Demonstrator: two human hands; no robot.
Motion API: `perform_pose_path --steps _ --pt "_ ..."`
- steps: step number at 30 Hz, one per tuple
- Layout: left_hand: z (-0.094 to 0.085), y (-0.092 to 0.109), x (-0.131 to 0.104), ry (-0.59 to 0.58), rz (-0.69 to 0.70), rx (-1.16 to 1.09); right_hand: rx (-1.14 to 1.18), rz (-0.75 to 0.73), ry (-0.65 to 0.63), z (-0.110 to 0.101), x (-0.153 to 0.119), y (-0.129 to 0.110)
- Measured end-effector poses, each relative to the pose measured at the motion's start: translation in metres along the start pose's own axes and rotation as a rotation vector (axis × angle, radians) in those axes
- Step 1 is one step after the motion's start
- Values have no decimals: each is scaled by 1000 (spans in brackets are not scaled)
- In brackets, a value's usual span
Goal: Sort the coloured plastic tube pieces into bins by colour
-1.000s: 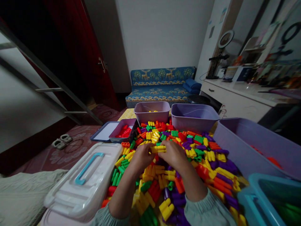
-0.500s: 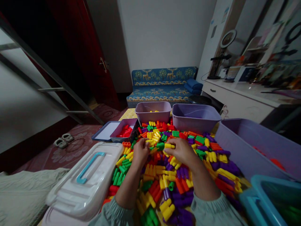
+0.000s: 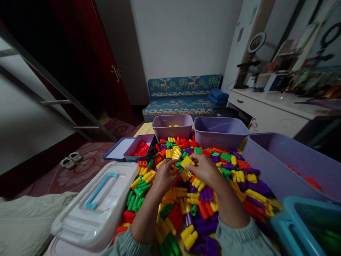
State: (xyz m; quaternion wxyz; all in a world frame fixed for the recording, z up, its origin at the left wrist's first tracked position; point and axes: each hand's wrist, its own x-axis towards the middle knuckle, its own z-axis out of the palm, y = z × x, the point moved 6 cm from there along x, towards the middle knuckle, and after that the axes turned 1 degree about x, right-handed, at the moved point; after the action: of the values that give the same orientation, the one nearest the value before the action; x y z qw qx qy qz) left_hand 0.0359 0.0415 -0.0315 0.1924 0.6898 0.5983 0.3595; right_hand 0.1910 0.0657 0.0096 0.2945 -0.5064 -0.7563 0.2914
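Note:
Between the fingers of my right hand (image 3: 205, 169) is a yellow plastic building block (image 3: 187, 161) made of joined tubes, raised over the pile. My left hand (image 3: 165, 175) is just to its left, fingers curved with the thumb apart, and I see nothing plainly held. A green block (image 3: 179, 164) shows close to the left fingertips; whether they touch it I cannot tell. Beneath both hands spreads a pile of similar blocks in yellow, red, orange, green and purple, including purple ones (image 3: 206, 195) and orange-red ones (image 3: 206, 210).
Behind the pile stand two purple bins (image 3: 172, 132) (image 3: 221, 137), with a larger one (image 3: 287, 167) at right. A small box (image 3: 128, 153) of red pieces sits at left. Nearer are a white lid with blue handle (image 3: 80, 217) and a blue-green container (image 3: 286, 227).
The yellow block in my right hand has tilted and now shows its broad side. My left hand has shifted slightly right and nearer, its fingers looser. The view has moved a little.

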Motion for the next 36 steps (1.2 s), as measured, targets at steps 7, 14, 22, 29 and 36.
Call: perform_pose_path --steps 7,14,22,29,36 --pt "11 0 -8 -147 65 137 -134 -29 -77 1 0 0" --pt "-4 1 -1 75 -9 -50 -241 42 -67 8 0 5" --pt "-1 -3 1 84 17 -120 -146 56 2 11 6 8" --pt "14 -9 1 -102 -6 70 -23 104 83 8 7 20" --pt "15 -3 1 -156 -40 186 342 102 47 19 13 15"
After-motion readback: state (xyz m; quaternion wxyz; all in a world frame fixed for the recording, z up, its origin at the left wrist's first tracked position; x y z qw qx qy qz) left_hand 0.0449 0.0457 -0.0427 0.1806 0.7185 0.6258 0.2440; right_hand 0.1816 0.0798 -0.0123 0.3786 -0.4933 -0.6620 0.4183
